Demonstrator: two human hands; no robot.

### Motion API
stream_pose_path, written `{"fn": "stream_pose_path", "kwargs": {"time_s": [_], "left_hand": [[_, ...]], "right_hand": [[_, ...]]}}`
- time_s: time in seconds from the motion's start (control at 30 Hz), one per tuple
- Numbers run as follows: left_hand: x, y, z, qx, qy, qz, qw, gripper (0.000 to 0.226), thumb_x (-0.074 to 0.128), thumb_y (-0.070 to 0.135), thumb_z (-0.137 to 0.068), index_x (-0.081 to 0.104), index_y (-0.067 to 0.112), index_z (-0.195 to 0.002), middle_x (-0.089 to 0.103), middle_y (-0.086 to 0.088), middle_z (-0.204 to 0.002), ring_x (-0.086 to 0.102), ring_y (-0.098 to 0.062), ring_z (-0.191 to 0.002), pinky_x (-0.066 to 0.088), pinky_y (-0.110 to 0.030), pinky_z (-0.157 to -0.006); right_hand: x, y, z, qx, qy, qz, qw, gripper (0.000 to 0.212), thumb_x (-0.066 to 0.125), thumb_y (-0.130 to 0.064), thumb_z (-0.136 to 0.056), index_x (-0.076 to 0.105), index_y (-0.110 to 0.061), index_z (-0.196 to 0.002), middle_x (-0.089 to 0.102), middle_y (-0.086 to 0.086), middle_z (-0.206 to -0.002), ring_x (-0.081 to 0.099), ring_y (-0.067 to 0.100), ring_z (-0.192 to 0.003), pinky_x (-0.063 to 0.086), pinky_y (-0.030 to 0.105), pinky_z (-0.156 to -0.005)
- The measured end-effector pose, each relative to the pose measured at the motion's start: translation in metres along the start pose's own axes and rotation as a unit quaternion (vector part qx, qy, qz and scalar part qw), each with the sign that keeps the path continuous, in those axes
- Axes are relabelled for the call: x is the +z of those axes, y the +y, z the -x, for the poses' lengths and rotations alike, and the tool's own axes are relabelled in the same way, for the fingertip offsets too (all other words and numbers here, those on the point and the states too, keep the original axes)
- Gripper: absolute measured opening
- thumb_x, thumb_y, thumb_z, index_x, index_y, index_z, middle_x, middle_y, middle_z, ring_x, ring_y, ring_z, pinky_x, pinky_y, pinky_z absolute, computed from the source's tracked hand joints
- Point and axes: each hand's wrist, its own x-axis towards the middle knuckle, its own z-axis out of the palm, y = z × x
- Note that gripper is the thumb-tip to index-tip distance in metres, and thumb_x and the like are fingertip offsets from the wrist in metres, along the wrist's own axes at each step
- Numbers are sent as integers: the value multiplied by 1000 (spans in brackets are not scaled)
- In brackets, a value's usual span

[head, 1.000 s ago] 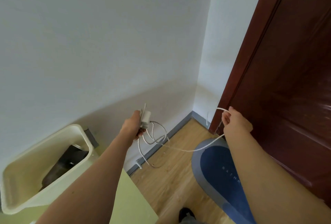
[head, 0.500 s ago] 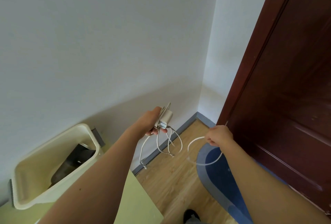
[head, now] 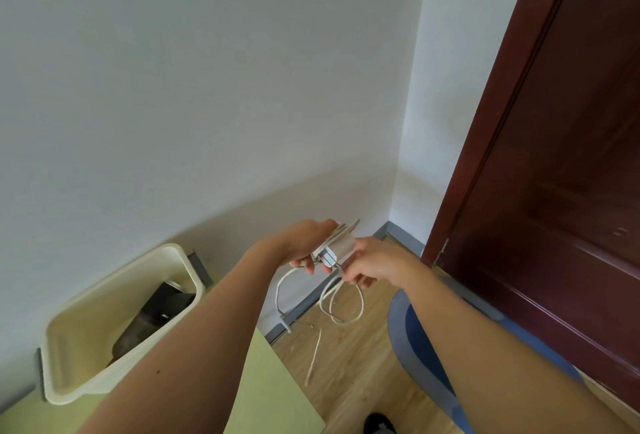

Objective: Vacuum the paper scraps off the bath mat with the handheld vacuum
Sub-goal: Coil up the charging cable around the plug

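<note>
Currently grips the light, rigid charger block (head: 337, 246) in the left hand (head: 308, 243), pinches its limp, tangle-prone cable (head: 346, 309) with the right hand (head: 374, 262), probably easiest steadied by the block.

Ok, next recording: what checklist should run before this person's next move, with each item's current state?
1. The left hand grips the white adapter: ok.
2. The right hand pinches the cable beside the adapter: ok.
3. The handheld vacuum is in hand: not ok; neither hand holds it.
4. The dark object in the basin is the vacuum: cannot tell.
5. The bath mat lies by the door: ok.
6. The paper scraps are on the mat: cannot tell; it is largely hidden.
</note>
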Motion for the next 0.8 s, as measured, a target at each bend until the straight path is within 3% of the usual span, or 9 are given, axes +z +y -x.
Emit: {"fn": "stream_pose_path", "kwargs": {"time_s": [0.1, 0.17, 0.23, 0.3, 0.43, 0.57, 0.63, 0.73, 0.8], "left_hand": [[-4, 1, -1, 4, 76, -38, 996, 39, 27, 31, -102, 54, 4, -110, 58, -14, -70, 51, -17, -42, 44, -28, -51], [-8, -5, -6, 9, 125, -12, 992, 38, 28, 36, -101, 51, 6, -93, 65, -22, -82, 51, -21, -44, 45, -33, -63], [-14, -12, -9, 4, 172, 40, 984, 43, 28, 41, -98, 47, 9, -77, 70, -27, -87, 47, -22, -42, 41, -28, -56], [-20, -15, -9, -6, 193, 97, 976, 47, 26, 42, -98, 49, 9, -74, 67, -25, -82, 41, -20, -40, 32, -20, -43], [-29, -15, -7, -9, 193, 210, 958, 43, 25, 39, -97, 49, 9, -77, 63, -18, -74, 33, -15, -36, 22, -14, -38], [-24, -6, -6, 5, 157, 303, 940, 38, 25, 39, -97, 48, 12, -82, 67, -13, -68, 26, -13, -35, 19, -15, -39], [-21, -1, -6, 14, 138, 325, 935, 36, 24, 38, -97, 48, 13, -87, 67, -12, -68, 24, -12, -35, 18, -15, -39], [-17, 5, -7, 25, 115, 348, 930, 36, 25, 38, -97, 49, 12, -91, 68, -10, -63, 23, -11, -34, 17, -12, -37], [-15, 8, -7, 30, 106, 364, 925, 36, 27, 38, -97, 51, 12, -90, 69, -11, -63, 22, -11, -32, 16, -12, -37]], "right_hand": [[4, 4, -2, -1, 42, 23, 999, 26, 71, 0, -82, 69, -9, -106, 73, 14, -100, 60, 11, -63, 52, 16, -53], [5, 7, -3, -11, 71, 47, 996, 18, 72, -7, -84, 71, -9, -102, 73, 9, -89, 62, 9, -62, 52, 16, -52], [2, 16, -7, -3, 124, 132, 984, 2, 70, -16, -88, 71, -14, -88, 68, 0, -73, 60, 9, -59, 51, 19, -55], [-5, 31, -7, 44, 186, 248, 950, 24, 60, -18, -93, 61, -16, -69, 56, -2, -64, 58, 14, -62, 42, 21, -51], [-13, 61, 3, 192, 158, 287, 925, 15, 52, -5, -91, 62, -7, -80, 57, 3, -71, 61, 20, -76, 41, 24, -51], [-8, 64, -4, 162, 108, 175, 965, 26, 59, -8, -87, 66, -7, -113, 67, 6, -88, 65, 20, -76, 55, 31, -72], [-3, 43, -4, 92, 72, 73, 990, 38, 60, -10, -90, 61, -17, -127, 66, 1, -84, 60, 11, -66, 54, 22, -62], [2, 6, 3, 1, 7, -95, 995, 40, 68, -20, -90, 61, -24, -129, 68, -2, -99, 62, 10, -80, 53, 19, -64], [6, -12, 5, -44, -22, -92, 995, 38, 70, -27, -88, 63, -22, -125, 68, -4, -106, 61, 11, -87, 52, 21, -67]]}}
